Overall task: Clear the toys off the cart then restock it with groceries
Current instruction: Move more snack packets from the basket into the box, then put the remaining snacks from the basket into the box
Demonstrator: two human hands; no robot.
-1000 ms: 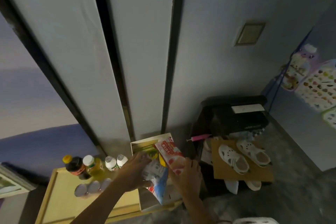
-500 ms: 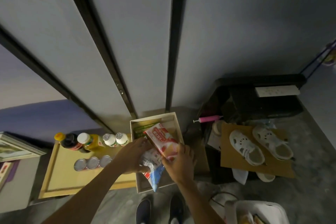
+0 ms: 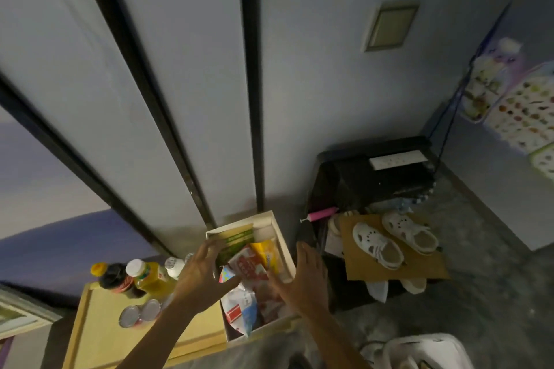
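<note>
A white box point(image 3: 286, 244) on the cart's wooden top point(image 3: 99, 329) holds several snack packets: a red-and-white packet point(image 3: 247, 266), a yellow one point(image 3: 266, 252), a green one point(image 3: 236, 241) and a white-blue bag point(image 3: 239, 308). My left hand point(image 3: 207, 272) hovers over the box's left side, fingers spread, thumb touching the packets. On the right side, my right hand point(image 3: 302, 281) is open, palm down, with fingertips at the red packet. Neither hand grips anything.
Bottles point(image 3: 144, 274) and cans point(image 3: 141, 310) stand on the cart top left of the box. A black unit point(image 3: 374, 180), white sandals on cardboard point(image 3: 392, 240) and a pink pump point(image 3: 320, 214) sit to the right. A white basket point(image 3: 425, 350) is at bottom right. Wall panels rise behind.
Both hands have let go of the red-and-white packet, which now lies in the box. The fingers have opened and spread. The camera view has tilted back up.
</note>
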